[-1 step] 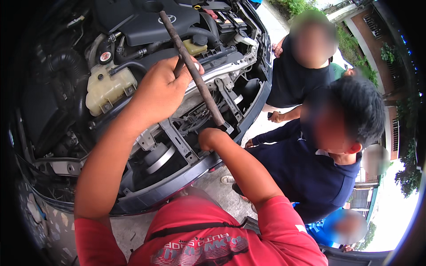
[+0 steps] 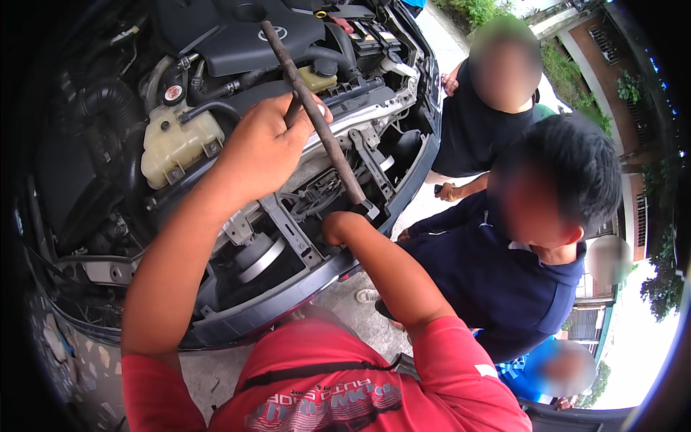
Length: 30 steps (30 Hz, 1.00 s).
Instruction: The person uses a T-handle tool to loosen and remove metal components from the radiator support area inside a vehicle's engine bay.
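Note:
My left hand [image 2: 270,144] is closed at a long, dark knurled metal bar [image 2: 327,140], with a fingertip showing past its far side. A short dark rod [image 2: 294,108] juts up between thumb and fingers and meets the bar; how the two join is unclear. The bar slants over the front of a car's engine bay, its lower end near a small bright metal piece [image 2: 370,209]. My right hand [image 2: 338,227] reaches down behind the front bumper [image 2: 288,291], beside a metal upright brace [image 2: 288,230]. Its fingers are hidden inside the gap.
Around my hands are a plastic coolant tank [image 2: 176,147], a black engine cover [image 2: 216,36], a battery [image 2: 371,36] and a round horn-like part [image 2: 260,258]. A person in dark blue [image 2: 497,281] leans close on the right; another in black [image 2: 475,122] stands farther off.
The person in dark blue has shifted very slightly. My hands and the bar look the same.

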Each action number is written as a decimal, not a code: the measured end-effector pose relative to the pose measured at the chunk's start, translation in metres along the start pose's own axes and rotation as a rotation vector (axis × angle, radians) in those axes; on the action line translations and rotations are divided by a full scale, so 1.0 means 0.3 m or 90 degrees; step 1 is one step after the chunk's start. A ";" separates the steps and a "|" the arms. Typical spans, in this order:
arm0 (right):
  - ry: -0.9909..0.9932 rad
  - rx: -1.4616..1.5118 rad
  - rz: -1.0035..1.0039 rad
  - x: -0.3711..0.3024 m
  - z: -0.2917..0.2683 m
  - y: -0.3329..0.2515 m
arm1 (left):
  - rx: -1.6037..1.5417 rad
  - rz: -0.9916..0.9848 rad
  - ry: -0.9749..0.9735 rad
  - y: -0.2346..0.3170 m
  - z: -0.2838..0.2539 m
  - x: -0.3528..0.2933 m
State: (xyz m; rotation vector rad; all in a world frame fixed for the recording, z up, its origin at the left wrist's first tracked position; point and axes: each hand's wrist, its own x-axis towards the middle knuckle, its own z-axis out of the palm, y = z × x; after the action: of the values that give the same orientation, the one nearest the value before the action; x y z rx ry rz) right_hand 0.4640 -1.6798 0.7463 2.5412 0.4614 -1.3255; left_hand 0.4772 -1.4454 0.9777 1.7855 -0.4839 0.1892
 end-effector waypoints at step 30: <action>0.738 0.275 -0.218 -0.988 -0.781 -0.349 | 0.096 0.101 -0.149 0.063 -0.072 -0.015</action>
State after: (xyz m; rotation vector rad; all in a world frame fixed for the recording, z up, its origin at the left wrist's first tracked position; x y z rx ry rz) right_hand 0.4401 -1.5505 1.1156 3.5046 0.8883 0.2097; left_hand 0.4680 -1.4275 0.9989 1.9281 -0.7985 0.1292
